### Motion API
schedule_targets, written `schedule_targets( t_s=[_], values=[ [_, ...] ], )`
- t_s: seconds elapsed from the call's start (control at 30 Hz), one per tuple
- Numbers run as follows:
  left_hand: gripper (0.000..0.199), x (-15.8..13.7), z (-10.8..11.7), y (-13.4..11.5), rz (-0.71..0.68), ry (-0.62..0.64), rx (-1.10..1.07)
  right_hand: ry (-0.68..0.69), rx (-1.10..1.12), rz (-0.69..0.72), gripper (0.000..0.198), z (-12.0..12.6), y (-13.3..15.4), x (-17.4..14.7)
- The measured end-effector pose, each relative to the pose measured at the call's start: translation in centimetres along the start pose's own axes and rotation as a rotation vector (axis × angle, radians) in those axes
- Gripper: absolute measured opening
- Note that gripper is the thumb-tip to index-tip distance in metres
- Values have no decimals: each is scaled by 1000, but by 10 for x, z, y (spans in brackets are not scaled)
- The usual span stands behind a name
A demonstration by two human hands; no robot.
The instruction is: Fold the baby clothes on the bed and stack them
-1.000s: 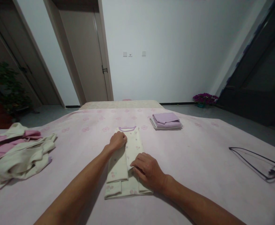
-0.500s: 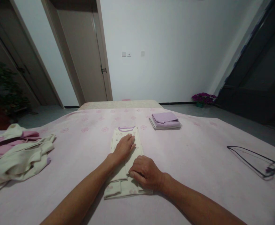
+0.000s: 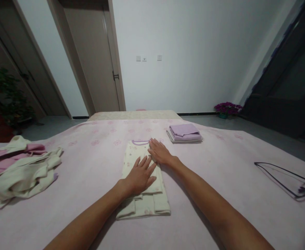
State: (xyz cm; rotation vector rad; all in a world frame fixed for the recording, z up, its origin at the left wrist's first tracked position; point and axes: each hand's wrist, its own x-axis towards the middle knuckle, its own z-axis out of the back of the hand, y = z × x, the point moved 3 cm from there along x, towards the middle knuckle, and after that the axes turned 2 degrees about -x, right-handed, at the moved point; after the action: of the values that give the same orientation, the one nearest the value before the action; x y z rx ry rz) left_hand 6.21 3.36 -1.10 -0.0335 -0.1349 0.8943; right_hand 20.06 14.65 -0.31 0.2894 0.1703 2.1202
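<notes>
A cream long-sleeved shirt point(image 3: 134, 152) with a lilac neckline and small printed figures lies on the pink bedspread point(image 3: 95, 166), its sides and sleeves turned in over the body. My left hand point(image 3: 140, 176) rests flat on the middle of the shirt, fingers spread. At the shirt's right edge, just below the neckline, my right hand point(image 3: 159, 151) lies palm down with its fingers stretched out. Neither hand grips the fabric.
Folded lilac and white clothes point(image 3: 185, 133) are stacked at the back right. A heap of pink and cream clothes point(image 3: 24, 170) lies at the left. On the right is a black clothes hanger point(image 3: 282, 178). A potted purple flower point(image 3: 227, 108) stands on the floor beyond.
My right hand has moved from the shirt's lower right up to its collar side and opened out. My left hand has slid toward me, fingers more spread. The right sleeve now lies folded in.
</notes>
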Motion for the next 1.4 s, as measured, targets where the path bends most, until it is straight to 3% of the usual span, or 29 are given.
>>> schedule_targets(
  t_s=[0.07,0.2,0.4,0.57,0.7,0.87,1.0,1.2,1.3,1.4],
  values=[
    [60,-9,4,-1,-24,57,-24,63,-13,-32,60,-10,-6,7],
    [59,-30,13,-4,-68,136,-79,64,7,-60,62,-20,-11,9],
    [63,-63,15,-10,-156,156,-174,53,22,-89,58,-11,-11,1],
    [66,-88,15,-12,-207,157,-270,-39,4,-46,52,4,10,-40],
    [71,-103,14,-17,-229,134,-260,-82,11,133,53,8,38,-93],
    [72,-115,12,-20,-225,73,-259,25,2,238,54,-4,55,-137],
    [62,-126,20,-20,-259,-5,-329,-80,86,244,48,-7,50,-146],
    [43,-146,30,-16,-195,-296,-424,-313,291,351,35,6,51,-153],
    [26,-147,33,-16,-181,-399,-394,-322,354,328,23,15,56,-157],
    [16,-145,36,-23,-199,-442,-336,-229,407,261,15,20,58,-160]
  ],
)
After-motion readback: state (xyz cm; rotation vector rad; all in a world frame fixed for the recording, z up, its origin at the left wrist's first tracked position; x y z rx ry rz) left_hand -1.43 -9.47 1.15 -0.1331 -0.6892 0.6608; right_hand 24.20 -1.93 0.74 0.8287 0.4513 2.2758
